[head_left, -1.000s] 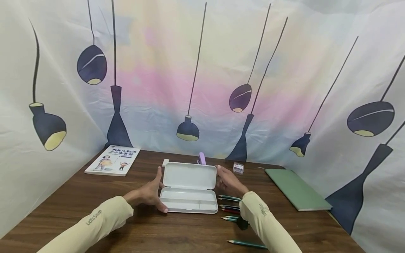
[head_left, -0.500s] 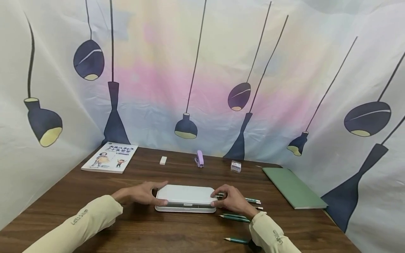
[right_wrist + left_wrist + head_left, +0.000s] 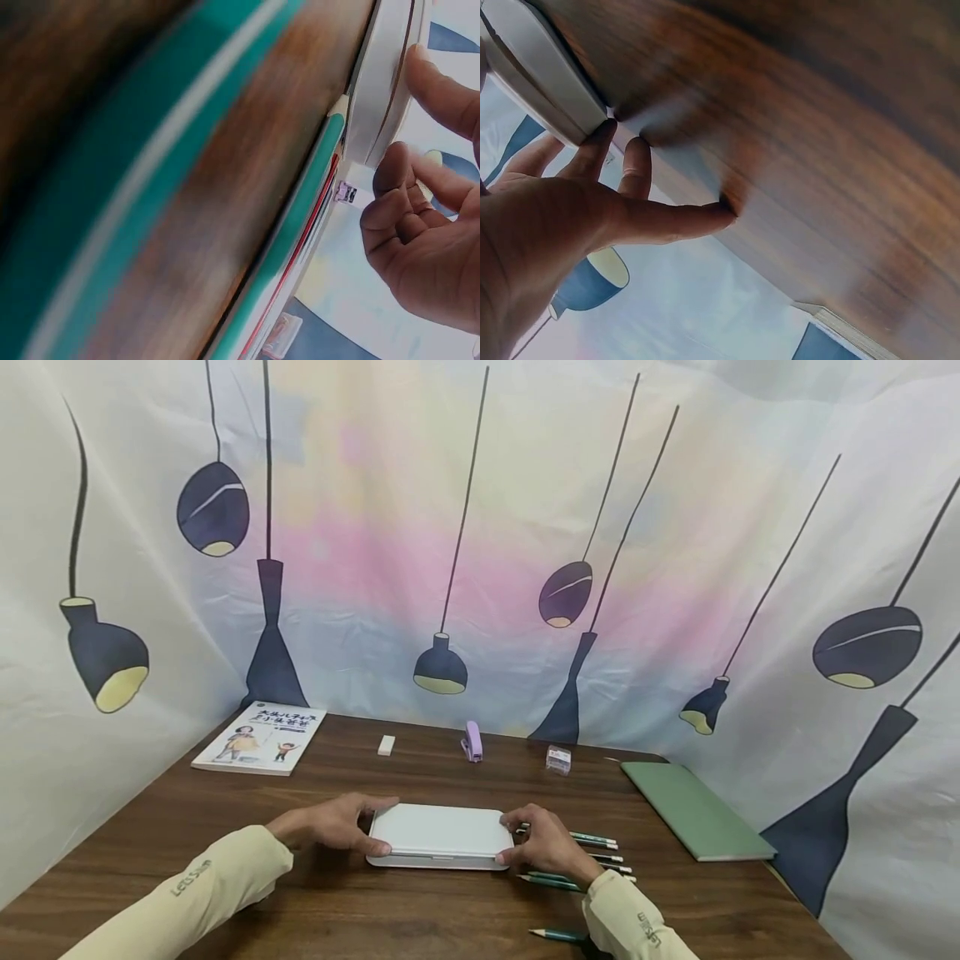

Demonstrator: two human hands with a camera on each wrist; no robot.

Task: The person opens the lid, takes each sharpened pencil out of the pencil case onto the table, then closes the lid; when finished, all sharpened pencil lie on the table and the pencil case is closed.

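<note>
**White plastic pencil case shut between two hands**

White plastic pencil case (image 3: 439, 837), flat and rounded at the corners, lies with its lid down on the dark wood-grain tabletop (image 3: 420, 918). The left hand (image 3: 330, 824) takes its left end, thumb along the near edge and fingers (image 3: 592, 154) against the end, so this grip holds the case. The right hand (image 3: 546, 844) takes the right end, thumb at the near corner and a fingertip on the lid; its other fingers (image 3: 397, 202) are curled in. Both grips are narrow, closed on the case.

The tabletop is walled on three sides by a pale printed cloth (image 3: 480, 543) with pink and yellow washes and dark hanging lamp shapes.

Just right of the right grip lie several thin pencils (image 3: 596, 852), teal and red, side by side and partly hidden under the wrist; one more teal pencil (image 3: 558, 933) lies nearer the person, beside the sleeve. Farther right rests a flat green notebook (image 3: 693, 810). Beyond the grips, near the cloth, stand a small white eraser (image 3: 386, 744), a lilac stapler (image 3: 472, 740) and a small clear box (image 3: 558, 759), well apart from one another. Beyond the left grip, at the far left corner, lies an illustrated paperback book (image 3: 260, 738). Nothing stands between the hands and the case.
</note>
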